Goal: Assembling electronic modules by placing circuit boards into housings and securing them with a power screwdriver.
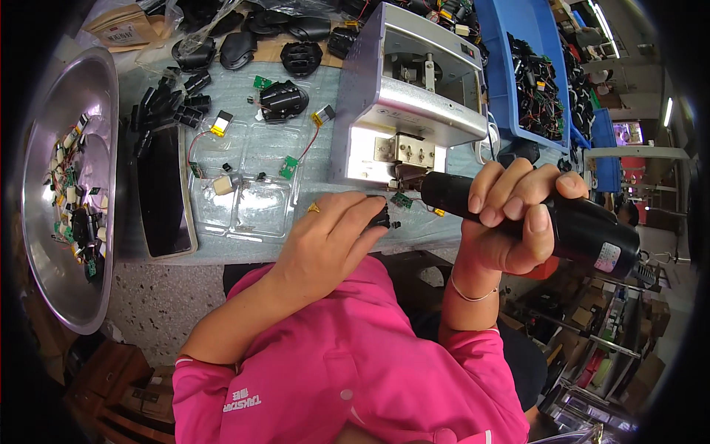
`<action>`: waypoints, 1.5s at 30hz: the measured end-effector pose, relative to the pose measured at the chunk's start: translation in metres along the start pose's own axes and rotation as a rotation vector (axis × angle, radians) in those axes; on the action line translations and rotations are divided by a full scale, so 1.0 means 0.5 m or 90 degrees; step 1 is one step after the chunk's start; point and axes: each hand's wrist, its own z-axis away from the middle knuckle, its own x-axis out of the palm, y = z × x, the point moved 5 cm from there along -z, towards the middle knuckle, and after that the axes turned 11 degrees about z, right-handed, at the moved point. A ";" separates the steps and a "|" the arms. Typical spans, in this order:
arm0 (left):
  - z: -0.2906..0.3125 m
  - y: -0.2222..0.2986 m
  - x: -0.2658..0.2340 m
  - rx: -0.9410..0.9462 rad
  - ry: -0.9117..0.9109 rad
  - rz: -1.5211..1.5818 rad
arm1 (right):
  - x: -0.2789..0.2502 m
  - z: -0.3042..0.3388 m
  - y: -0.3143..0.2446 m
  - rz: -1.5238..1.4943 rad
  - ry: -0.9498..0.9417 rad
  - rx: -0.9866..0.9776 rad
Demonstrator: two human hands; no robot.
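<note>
A small black plastic part [381, 216] is pinched by the left hand [323, 238] at the near edge of the pale-green bench [319, 175], probably to steady it; the right hand [512, 214] grips a black cylindrical tool [588, 231] (nearly level, apparently for clearance), near the silver-grey metal machine [414, 111].

My right fingers [484, 189] round black cylindrical tool [447, 194]: smooth, hard casing, dull sheen. My left fingers [347, 214] on small black part [382, 215], plastic-looking. Ring [313, 208] on me: shiny gold-coloured metal. My pink shirt [340, 318]: soft matt cloth. Machine [414, 111]: satin silver housing, metal-looking. Basin [59, 89]: polished bare metal. Tray [255, 214]: clear glossy plastic. Dark slab [163, 192]: glossy, mirror-like. Bin [503, 96]: smooth blue plastic. Bag [126, 29]: brown paper-like. Tabletop [325, 89]: smooth, slight sheen. Floor [148, 318]: speckled, stone-like.
</note>
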 end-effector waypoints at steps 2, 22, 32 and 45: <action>0.004 -0.003 -0.003 0.001 0.005 -0.004 | -0.001 0.003 0.007 -0.004 0.003 -0.001; 0.003 -0.001 -0.013 0.013 0.018 -0.030 | 0.019 -0.005 0.011 0.003 0.000 0.044; 0.011 -0.008 -0.005 -0.059 0.020 0.018 | 0.013 -0.004 0.002 -0.063 -0.020 0.085; -0.001 -0.003 0.005 -0.044 0.012 0.036 | 0.003 0.002 0.007 0.007 -0.030 0.011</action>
